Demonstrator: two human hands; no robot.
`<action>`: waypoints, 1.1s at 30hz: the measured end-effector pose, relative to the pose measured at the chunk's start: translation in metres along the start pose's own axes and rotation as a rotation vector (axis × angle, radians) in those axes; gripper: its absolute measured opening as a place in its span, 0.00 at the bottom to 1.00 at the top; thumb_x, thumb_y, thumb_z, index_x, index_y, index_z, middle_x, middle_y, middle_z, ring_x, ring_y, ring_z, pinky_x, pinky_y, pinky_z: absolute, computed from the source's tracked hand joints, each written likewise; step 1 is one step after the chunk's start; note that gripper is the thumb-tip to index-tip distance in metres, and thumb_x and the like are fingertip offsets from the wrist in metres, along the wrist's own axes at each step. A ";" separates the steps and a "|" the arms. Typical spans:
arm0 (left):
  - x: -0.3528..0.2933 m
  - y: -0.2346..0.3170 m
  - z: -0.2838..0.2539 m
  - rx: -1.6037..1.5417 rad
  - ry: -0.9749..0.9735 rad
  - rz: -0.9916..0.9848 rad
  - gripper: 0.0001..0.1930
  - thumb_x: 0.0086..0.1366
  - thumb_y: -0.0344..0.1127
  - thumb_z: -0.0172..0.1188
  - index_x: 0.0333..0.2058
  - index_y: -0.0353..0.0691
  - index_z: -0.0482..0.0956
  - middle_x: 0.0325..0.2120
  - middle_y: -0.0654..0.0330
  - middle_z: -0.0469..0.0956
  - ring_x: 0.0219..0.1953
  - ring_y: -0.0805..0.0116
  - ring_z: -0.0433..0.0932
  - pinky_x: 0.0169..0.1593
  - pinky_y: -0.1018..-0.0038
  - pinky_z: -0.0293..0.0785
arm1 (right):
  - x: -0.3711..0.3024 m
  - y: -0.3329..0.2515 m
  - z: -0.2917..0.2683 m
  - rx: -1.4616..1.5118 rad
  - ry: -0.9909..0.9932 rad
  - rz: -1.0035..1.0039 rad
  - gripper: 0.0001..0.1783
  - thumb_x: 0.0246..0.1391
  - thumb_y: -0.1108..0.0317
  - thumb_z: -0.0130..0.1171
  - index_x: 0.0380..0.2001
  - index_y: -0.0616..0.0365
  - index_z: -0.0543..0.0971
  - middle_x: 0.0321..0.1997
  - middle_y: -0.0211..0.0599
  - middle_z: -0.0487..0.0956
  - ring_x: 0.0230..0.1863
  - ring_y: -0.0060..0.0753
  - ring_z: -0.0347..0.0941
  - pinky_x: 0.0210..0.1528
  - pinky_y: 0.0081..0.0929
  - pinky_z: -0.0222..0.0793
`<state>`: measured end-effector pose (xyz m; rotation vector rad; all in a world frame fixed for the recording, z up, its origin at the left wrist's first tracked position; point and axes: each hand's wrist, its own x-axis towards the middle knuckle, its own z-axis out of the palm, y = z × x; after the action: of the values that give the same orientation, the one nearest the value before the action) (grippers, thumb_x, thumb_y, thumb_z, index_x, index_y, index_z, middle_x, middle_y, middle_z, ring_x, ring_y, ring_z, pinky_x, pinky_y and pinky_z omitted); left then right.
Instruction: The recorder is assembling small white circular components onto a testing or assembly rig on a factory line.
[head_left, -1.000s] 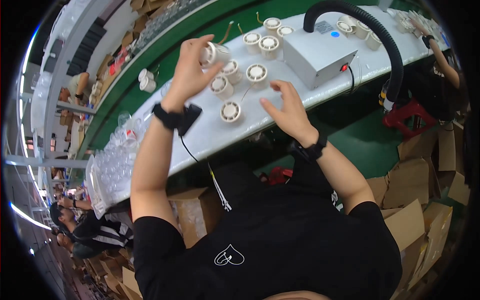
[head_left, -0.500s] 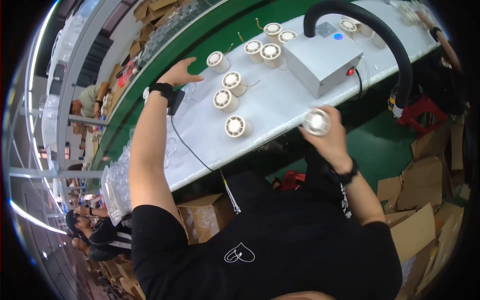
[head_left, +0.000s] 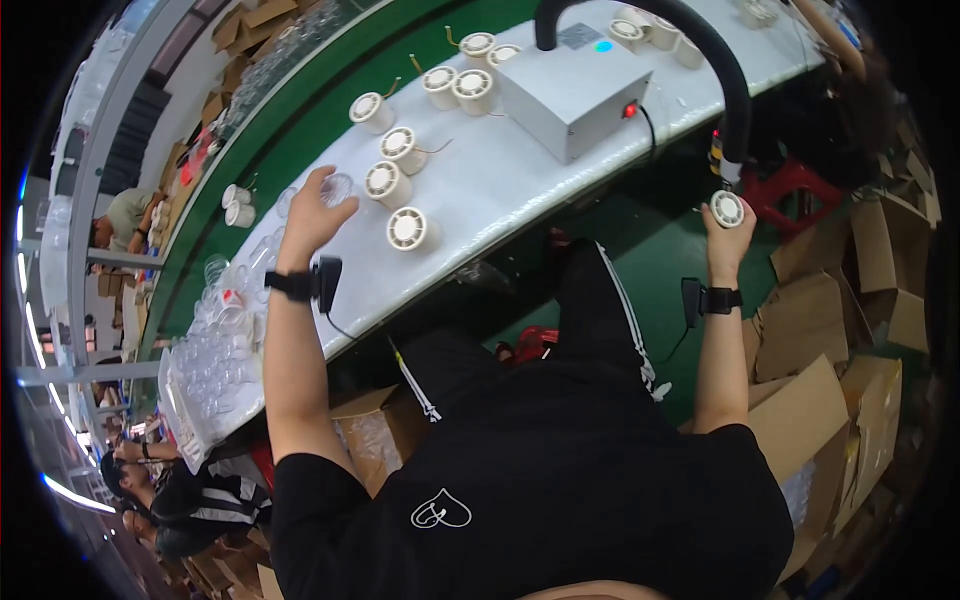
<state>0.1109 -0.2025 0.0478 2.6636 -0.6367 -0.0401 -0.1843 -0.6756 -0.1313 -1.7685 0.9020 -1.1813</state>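
Green flooring [head_left: 685,265] and opened cardboard boxes [head_left: 815,425] fill the room to your right in the head view, with a red stool [head_left: 800,195] beyond your right hand [head_left: 727,228]. Your white-topped bench [head_left: 480,175] slants across the upper middle, and along its far side runs a green strip [head_left: 195,290] bearing a pair of white parts [head_left: 238,207]. At the lower left, a person in a dark cap [head_left: 150,480] sits past a heap of clear cups [head_left: 215,355].

Your right hand is closed around a round white part with a slotted top [head_left: 726,209], held off the bench's near edge, just below the tip of a black hose [head_left: 735,110]. Your left hand [head_left: 318,212] is over the bench with thumb and fingers well apart, a clear cup [head_left: 339,187] in the space between them (you cannot tell from this angle whether the fingers grip it or only come near).

Just right of that hand, more round white parts [head_left: 407,229] stand in a loose line toward the far edge, some trailing thin wires. Past them sits a grey box [head_left: 580,85], its red switch [head_left: 630,110] lit (a blue spot glows on top), with the black hose arching over it.
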 end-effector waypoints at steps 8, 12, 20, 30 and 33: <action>-0.056 -0.031 0.070 -0.382 0.353 -0.176 0.33 0.55 0.42 0.62 0.57 0.35 0.62 0.51 0.45 0.69 0.51 0.56 0.71 0.53 0.68 0.66 | -0.040 -0.032 -0.028 1.319 -0.085 0.881 0.17 0.56 0.65 0.53 0.45 0.65 0.70 0.46 0.47 0.71 0.50 0.41 0.67 0.55 0.35 0.68; -0.057 -0.023 0.077 -0.447 0.377 -0.215 0.33 0.58 0.40 0.60 0.59 0.33 0.58 0.54 0.46 0.66 0.53 0.54 0.68 0.55 0.67 0.63 | -0.012 -0.028 -0.013 1.724 0.126 1.094 0.19 0.54 0.65 0.54 0.45 0.67 0.69 0.49 0.53 0.68 0.53 0.48 0.63 0.58 0.39 0.66; -0.106 0.047 0.047 0.077 0.925 0.220 0.28 0.53 0.30 0.63 0.51 0.28 0.65 0.48 0.45 0.69 0.49 0.50 0.69 0.54 0.62 0.62 | 0.002 -0.016 -0.009 1.963 0.002 1.155 0.23 0.51 0.64 0.55 0.46 0.69 0.68 0.47 0.52 0.68 0.53 0.46 0.63 0.58 0.38 0.67; -0.153 0.121 0.068 -0.609 0.255 0.657 0.28 0.46 0.25 0.66 0.49 0.35 0.69 0.46 0.51 0.72 0.48 0.53 0.72 0.51 0.66 0.69 | -0.147 -0.239 0.057 0.814 -1.345 1.185 0.27 0.58 0.46 0.44 0.48 0.59 0.69 0.43 0.33 0.74 0.47 0.30 0.69 0.50 0.32 0.68; -0.164 0.100 0.067 -0.710 0.205 0.607 0.32 0.46 0.27 0.67 0.52 0.35 0.66 0.50 0.51 0.69 0.49 0.54 0.72 0.52 0.67 0.68 | -0.161 -0.265 0.091 0.570 -1.591 0.990 0.26 0.58 0.48 0.45 0.47 0.58 0.69 0.43 0.35 0.74 0.46 0.29 0.69 0.50 0.30 0.67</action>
<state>-0.0865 -0.2376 0.0143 1.7009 -1.0886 0.1479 -0.1157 -0.4024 0.0267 -0.9722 0.2282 0.6249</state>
